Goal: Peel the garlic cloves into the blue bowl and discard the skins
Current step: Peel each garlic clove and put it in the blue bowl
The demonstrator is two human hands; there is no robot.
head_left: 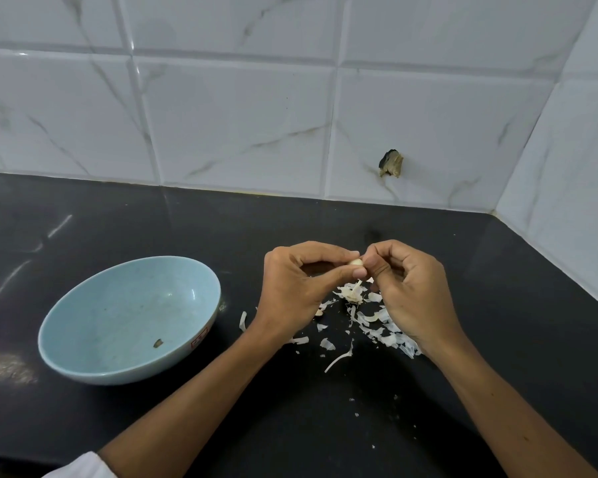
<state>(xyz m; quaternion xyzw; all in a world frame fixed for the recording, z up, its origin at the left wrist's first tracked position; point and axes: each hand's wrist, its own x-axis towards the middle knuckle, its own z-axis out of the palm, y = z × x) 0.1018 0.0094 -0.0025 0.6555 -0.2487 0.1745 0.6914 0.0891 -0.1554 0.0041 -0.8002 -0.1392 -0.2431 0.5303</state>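
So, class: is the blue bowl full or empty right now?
Almost empty: inside the blue bowl lies only one small dark scrap.

Just bare forearms (194, 401) all the way down to the left hand (290, 288) and right hand (411, 294). Scrap of white sleeve (80, 467) in the bottom left corner, probably the left arm's, mostly cut off by the frame.

Pale blue bowl (128, 319), black counter (290, 222)

Black counter (325, 426) — bowl (83, 353), skins (377, 326)
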